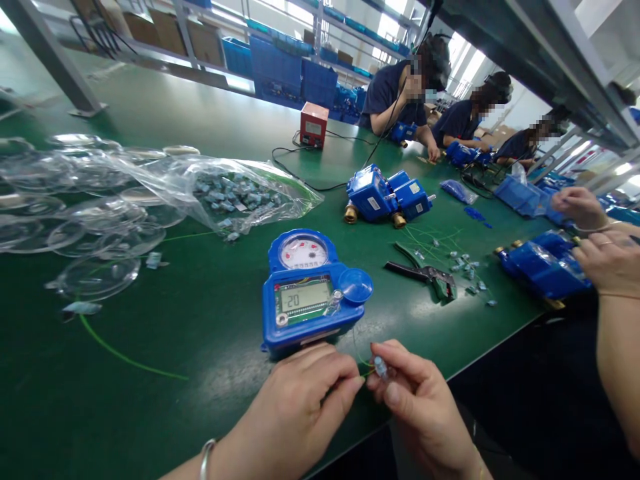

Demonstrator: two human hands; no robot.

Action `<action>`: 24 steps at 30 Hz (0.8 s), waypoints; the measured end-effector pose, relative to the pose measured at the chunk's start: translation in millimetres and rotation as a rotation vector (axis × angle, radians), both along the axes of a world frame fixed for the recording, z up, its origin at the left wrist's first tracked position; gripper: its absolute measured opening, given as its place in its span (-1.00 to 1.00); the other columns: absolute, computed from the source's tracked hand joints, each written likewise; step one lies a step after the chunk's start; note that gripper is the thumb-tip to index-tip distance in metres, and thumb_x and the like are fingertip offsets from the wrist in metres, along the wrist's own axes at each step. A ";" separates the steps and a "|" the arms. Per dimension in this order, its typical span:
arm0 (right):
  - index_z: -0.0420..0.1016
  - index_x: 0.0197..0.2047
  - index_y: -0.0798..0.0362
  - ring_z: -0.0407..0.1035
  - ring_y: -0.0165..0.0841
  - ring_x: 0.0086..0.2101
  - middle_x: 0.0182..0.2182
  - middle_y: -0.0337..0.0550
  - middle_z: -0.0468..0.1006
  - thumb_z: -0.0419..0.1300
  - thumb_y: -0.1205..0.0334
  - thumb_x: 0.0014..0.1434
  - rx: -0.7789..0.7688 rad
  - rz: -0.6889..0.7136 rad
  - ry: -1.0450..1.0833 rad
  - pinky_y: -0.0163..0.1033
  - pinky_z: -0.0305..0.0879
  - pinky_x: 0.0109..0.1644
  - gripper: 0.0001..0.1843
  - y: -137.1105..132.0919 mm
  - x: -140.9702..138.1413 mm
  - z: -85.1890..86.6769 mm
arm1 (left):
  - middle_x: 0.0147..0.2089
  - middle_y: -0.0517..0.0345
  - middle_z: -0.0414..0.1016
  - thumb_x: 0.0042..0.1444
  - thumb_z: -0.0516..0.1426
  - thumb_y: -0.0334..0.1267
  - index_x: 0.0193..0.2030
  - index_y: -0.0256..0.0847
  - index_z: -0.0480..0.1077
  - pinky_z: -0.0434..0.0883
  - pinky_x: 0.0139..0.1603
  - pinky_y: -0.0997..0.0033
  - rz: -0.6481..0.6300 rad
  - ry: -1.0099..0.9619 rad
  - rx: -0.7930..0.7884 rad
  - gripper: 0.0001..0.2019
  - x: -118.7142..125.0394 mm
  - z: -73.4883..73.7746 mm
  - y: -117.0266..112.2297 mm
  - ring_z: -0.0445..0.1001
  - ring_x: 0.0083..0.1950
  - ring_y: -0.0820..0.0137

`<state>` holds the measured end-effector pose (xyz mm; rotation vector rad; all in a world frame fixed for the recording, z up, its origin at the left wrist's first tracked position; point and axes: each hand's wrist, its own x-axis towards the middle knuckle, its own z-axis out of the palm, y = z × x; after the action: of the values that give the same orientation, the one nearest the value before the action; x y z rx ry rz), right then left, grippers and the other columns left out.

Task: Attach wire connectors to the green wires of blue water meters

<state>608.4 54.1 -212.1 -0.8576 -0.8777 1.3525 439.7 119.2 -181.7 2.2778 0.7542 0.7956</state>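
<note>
A blue water meter [305, 293] with a round dial and a display reading 20 lies on the green table [200, 333] in front of me. My left hand [305, 400] is closed just below it, fingertips pinching a thin green wire [364, 363]. My right hand [420, 400] is closed too, pinching a small clear seal [381, 368] on that wire. The two hands almost touch at the table's near edge.
A clear bag of small seals [235, 193] and several clear round covers [95, 227] lie to the left. Pliers [425, 272] and loose seals lie to the right. More blue meters [385, 195] sit farther back. A co-worker's hands [600, 247] hold a meter [543, 267] on the right; a red box [313, 125] stands behind.
</note>
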 end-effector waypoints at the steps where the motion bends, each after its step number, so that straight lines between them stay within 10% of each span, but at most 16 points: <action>1: 0.51 -0.05 -0.05 0.30 -0.43 -0.32 -0.30 -0.21 0.33 0.29 0.25 0.04 0.001 0.002 0.011 -0.34 0.24 -0.21 -0.65 0.4 -0.8 -0.3 | -0.43 0.29 0.39 0.17 0.05 -0.40 -0.37 -0.17 0.33 0.27 -0.37 0.55 -0.006 0.006 -0.006 -0.89 0.1 0.8 0.3 0.38 -0.39 0.52; 14: 0.16 0.15 -0.19 0.39 -0.40 -0.27 -0.19 -0.20 0.47 0.29 0.40 0.03 0.073 -0.098 -0.272 -0.28 0.34 -0.17 -0.33 -3.6 -12.9 2.9 | -0.48 0.43 0.49 0.15 0.09 -0.26 -0.13 -0.06 0.32 0.32 -0.45 0.64 0.003 -0.016 -0.275 -0.86 1.8 7.2 1.5 0.46 -0.48 0.56; 24: 0.41 -0.16 -0.12 0.40 -0.37 -0.34 -0.35 -0.24 0.51 0.18 0.50 0.07 0.378 -0.296 -0.756 -0.29 0.33 -0.24 -0.66 1.6 -16.9 -3.8 | -0.42 0.39 0.54 0.12 0.13 -0.30 -0.31 -0.07 0.45 0.38 -0.38 0.66 0.109 -0.134 -0.125 -0.93 1.2 8.2 -0.4 0.49 -0.43 0.55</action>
<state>591.4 55.7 -216.0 -1.1580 -1.4590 0.5542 440.9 118.8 -173.6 2.0654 0.8470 0.9148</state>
